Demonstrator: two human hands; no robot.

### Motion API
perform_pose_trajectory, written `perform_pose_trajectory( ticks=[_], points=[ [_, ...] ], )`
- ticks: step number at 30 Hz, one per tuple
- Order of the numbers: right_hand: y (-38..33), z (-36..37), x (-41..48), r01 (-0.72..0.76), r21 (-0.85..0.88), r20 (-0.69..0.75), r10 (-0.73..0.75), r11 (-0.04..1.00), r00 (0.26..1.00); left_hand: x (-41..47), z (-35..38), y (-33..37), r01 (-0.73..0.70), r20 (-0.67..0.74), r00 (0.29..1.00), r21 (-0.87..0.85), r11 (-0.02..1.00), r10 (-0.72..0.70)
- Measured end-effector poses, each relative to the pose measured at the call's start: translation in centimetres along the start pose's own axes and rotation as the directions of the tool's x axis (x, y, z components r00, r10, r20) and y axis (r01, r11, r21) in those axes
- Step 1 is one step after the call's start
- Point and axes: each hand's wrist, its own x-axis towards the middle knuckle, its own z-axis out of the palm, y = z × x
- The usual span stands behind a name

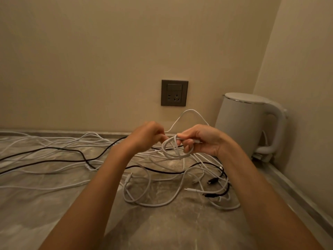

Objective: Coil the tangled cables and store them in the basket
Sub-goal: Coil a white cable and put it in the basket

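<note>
Marble counter [162, 228], tangled cables [213, 181], kettle [241, 127]; right hand [201, 139] grips white coil [173, 154], left hand [147, 136] pinches its strand [191, 110].

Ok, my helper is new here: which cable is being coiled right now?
Find the white kettle in the counter's right corner. Just left of it, the right hand grips a small white coil above the counter. The other cables lie loose and flat.

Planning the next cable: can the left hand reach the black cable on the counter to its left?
Probably yes: the black cable lies exposed on the counter. But the left hand pinches the white cable that the right hand holds coiled, so it must let go first.
</note>
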Motion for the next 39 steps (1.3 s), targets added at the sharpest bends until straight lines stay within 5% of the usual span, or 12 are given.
perform_pose_trajectory(
  ticks=[4,10,14,18,24,29,39],
  points=[
    [0.2,0.9,0.3,-0.010,-0.227,-0.115,-0.016,0.974,0.993,0.2,-0.3,0.8,0.005,-0.030,1.000,0.023,1.000,-0.004],
    [0.1,1.6,0.7,0.072,-0.303,-0.345,-0.180,0.950,0.921,0.4,-0.1,2.6,-0.063,-0.163,0.984,0.075,0.995,0.074],
    [0.2,1.3,1.2,0.254,-0.205,-0.449,-0.322,0.945,0.834,0.4,-0.2,2.9,-0.104,-0.294,0.949,0.038,0.994,0.110],
    [0.3,1.0,1.5,0.355,-0.056,-0.560,-0.324,0.933,0.763,0.2,-0.2,3.3,-0.157,-0.277,0.953,-0.100,0.982,0.124],
    [0.0,-0.1,1.5,0.413,0.372,-0.496,-0.198,0.831,0.845,-0.1,-0.4,3.4,-0.024,0.054,0.998,-0.321,0.947,0.044],
    [-0.4,-0.3,1.1,0.384,0.598,-0.355,-0.196,0.703,0.914,0.1,0.3,2.6,0.007,0.094,0.995,-0.322,0.947,0.024],
    [-0.5,0.1,0.8,0.411,0.625,-0.382,-0.200,0.664,0.902,0.1,0.6,2.2,0.018,0.079,0.997,-0.365,0.931,0.012]
  ],
)
